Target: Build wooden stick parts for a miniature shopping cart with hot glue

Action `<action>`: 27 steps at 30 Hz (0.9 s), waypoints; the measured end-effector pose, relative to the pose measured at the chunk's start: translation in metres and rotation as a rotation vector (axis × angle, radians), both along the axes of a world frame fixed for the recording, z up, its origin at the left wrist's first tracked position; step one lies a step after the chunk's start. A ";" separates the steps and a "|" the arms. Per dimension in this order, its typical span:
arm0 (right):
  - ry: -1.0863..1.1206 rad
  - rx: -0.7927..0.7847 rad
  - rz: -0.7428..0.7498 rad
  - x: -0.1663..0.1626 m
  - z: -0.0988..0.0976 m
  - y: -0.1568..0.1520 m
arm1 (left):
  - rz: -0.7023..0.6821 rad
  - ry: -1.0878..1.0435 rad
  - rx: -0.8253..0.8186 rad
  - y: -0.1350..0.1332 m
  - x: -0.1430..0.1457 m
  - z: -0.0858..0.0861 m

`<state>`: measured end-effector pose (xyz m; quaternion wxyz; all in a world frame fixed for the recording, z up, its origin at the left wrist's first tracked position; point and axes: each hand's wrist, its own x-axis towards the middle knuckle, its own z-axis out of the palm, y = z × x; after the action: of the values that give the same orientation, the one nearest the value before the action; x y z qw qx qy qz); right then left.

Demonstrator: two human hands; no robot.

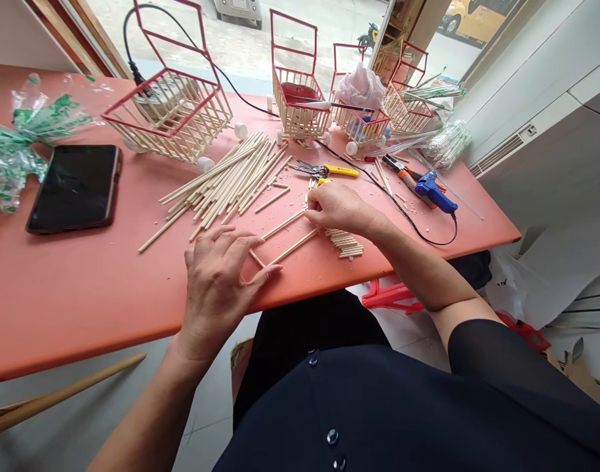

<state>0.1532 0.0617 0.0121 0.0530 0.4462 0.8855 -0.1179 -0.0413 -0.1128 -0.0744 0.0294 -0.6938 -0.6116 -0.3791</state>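
A narrow frame of thin wooden sticks (294, 246) lies near the front edge of the table. My left hand (218, 269) rests at its left end, fingers stretched out, with the index finger by the far corner and the thumb by the near one. At the right end, my right hand (341, 208) is closed in a pinch; its palm hides what the fingertips hold. Short cut sticks (346, 244) lie in a row under the right wrist. Behind the hands is a loose pile of long wooden sticks (235, 177). Yellow-handled wire strippers (326, 170) lie just beyond my right hand.
Several small stick-built carts with red rims stand along the back, including a large cart (174, 115). A blue glue gun (435, 190) and its cord lie at right, beside orange-black pliers (402, 172). A tablet (76, 189) and plastic wrappers (14, 157) occupy the left.
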 end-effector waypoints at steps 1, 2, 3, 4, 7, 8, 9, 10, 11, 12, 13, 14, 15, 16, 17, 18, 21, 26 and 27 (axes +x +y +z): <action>-0.009 0.005 -0.002 0.000 0.000 0.000 | 0.000 0.000 -0.002 0.000 0.000 0.000; -0.017 0.007 -0.002 -0.001 -0.001 0.000 | -0.002 0.000 -0.006 0.000 0.000 0.000; -0.022 0.007 -0.001 -0.001 -0.001 -0.001 | -0.003 0.001 -0.010 0.000 0.000 0.000; -0.027 0.005 0.000 -0.001 0.000 -0.001 | -0.003 0.001 -0.013 -0.001 0.000 0.000; -0.037 0.006 0.001 -0.001 0.000 -0.001 | -0.010 0.001 -0.018 -0.001 0.000 0.001; -0.038 0.008 0.002 -0.001 0.000 -0.001 | -0.011 0.000 -0.019 -0.001 0.000 0.001; -0.038 0.010 0.002 -0.001 0.000 -0.001 | -0.013 -0.002 -0.021 -0.001 0.000 0.001; -0.037 0.012 0.001 0.000 0.000 -0.001 | -0.014 -0.005 -0.024 -0.001 0.000 0.001; -0.035 0.012 0.000 0.000 0.000 -0.001 | -0.015 -0.008 -0.027 -0.001 0.000 0.001; -0.034 0.010 -0.001 0.000 -0.001 -0.001 | -0.014 -0.011 -0.029 -0.001 -0.001 0.001; -0.033 0.008 -0.002 0.000 -0.001 -0.002 | -0.014 -0.015 -0.032 -0.001 -0.001 0.001; -0.035 0.007 -0.004 0.000 0.000 -0.002 | -0.013 -0.018 -0.036 -0.001 -0.001 0.001; -0.037 0.006 -0.006 0.000 0.000 -0.002 | -0.013 -0.020 -0.041 -0.001 -0.001 0.001; -0.039 0.006 -0.007 -0.001 0.000 -0.003 | -0.013 -0.020 -0.046 -0.001 -0.001 0.002; -0.043 0.003 -0.007 -0.001 0.001 -0.003 | -0.014 -0.018 -0.053 -0.002 -0.001 0.002; -0.045 0.002 -0.007 -0.001 0.002 -0.004 | -0.015 -0.014 -0.059 -0.002 -0.002 0.002; -0.049 -0.004 -0.009 -0.002 0.003 -0.005 | -0.012 -0.011 -0.070 -0.002 -0.002 0.002; -0.017 -0.017 -0.014 -0.003 0.002 -0.004 | -0.006 -0.023 -0.067 -0.002 -0.001 0.002; -0.003 -0.023 -0.009 -0.003 0.002 -0.003 | -0.005 -0.027 -0.066 -0.002 -0.001 0.002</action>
<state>0.1506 0.0590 0.0143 0.0591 0.4499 0.8820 -0.1274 -0.0425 -0.1144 -0.0725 -0.0028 -0.6909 -0.6224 -0.3679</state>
